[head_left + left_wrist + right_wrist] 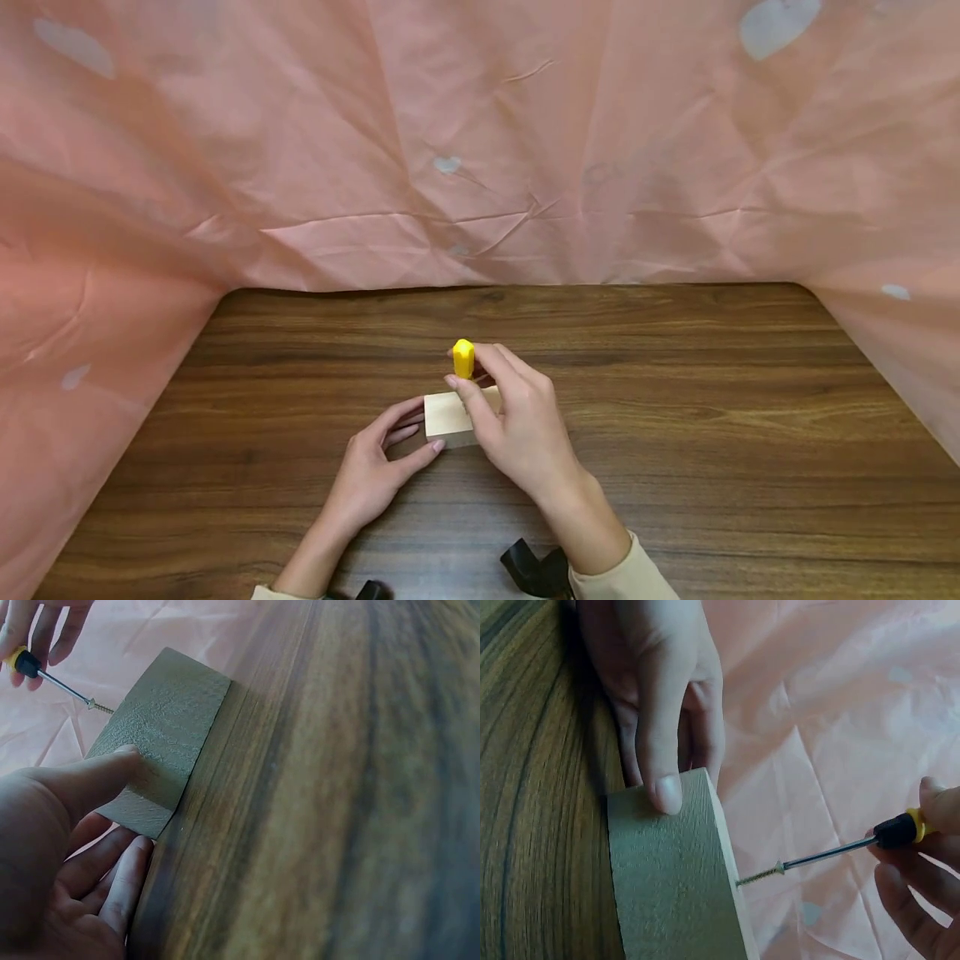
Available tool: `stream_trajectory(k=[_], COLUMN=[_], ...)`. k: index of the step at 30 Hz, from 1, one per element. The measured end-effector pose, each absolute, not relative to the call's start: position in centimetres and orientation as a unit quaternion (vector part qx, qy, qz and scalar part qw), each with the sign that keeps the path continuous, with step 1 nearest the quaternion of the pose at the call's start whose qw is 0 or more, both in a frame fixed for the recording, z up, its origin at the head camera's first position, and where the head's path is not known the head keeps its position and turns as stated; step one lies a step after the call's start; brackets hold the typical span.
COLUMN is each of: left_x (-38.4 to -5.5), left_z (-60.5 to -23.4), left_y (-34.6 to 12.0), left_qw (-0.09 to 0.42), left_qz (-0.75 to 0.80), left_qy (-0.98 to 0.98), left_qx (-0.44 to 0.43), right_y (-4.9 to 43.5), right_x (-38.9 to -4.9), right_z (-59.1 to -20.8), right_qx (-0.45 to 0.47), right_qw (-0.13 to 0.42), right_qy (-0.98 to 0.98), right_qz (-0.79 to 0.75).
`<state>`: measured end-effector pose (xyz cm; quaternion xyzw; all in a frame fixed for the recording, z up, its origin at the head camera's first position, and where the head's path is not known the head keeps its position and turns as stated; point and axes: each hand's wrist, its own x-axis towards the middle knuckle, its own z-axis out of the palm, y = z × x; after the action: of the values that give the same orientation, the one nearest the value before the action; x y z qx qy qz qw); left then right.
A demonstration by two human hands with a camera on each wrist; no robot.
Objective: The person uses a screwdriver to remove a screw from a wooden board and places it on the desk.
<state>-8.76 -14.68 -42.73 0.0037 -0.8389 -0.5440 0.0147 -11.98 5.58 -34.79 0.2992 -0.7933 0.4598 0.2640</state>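
A pale wooden block lies on the table, and a screw stands upright in its top face with most of its thread showing. My left hand grips the block's left end, thumb on the near side and fingers behind. Above the block, my right hand pinches the yellow handle of a screwdriver between thumb and fingers. The screwdriver's metal shaft meets the screw head, in line with it. In the head view the right hand hides the screw and the block's right end.
The brown wood-grain table spreads out around the hands. A pink cloth with pale heart shapes hangs behind it and along both sides. Black wrist-worn gear shows near the right wrist at the lower edge.
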Motion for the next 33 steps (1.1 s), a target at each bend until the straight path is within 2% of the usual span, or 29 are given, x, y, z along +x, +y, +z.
stream_trajectory(k=[9,15,20,33], left_x=[-8.56,-8.67,-8.9,-8.8], left_z=[-43.01,-43.07,-42.83,-42.92], left_y=[-14.72,-14.76,-14.84,-14.9], left_qw=[0.008,0.008,0.014,0.019], left_qz=[-0.545,-0.545,-0.547,-0.549], left_qy=[-0.838,-0.839,-0.837,-0.836], left_qx=[0.022,0.018,0.004,0.0], right_y=[5.66,5.31,5.18,5.15], right_x=[-11.95,-11.84,-12.25,-12.32], right_z=[-34.93,-35.05,-35.02,-35.21], right_qx=[0.275,0.263,0.29,0.283], right_qw=[0.227,0.256,0.269,0.246], right_qy=[-0.806,-0.82,-0.793,-0.785], right_qz=[0.472,0.44,0.464,0.493])
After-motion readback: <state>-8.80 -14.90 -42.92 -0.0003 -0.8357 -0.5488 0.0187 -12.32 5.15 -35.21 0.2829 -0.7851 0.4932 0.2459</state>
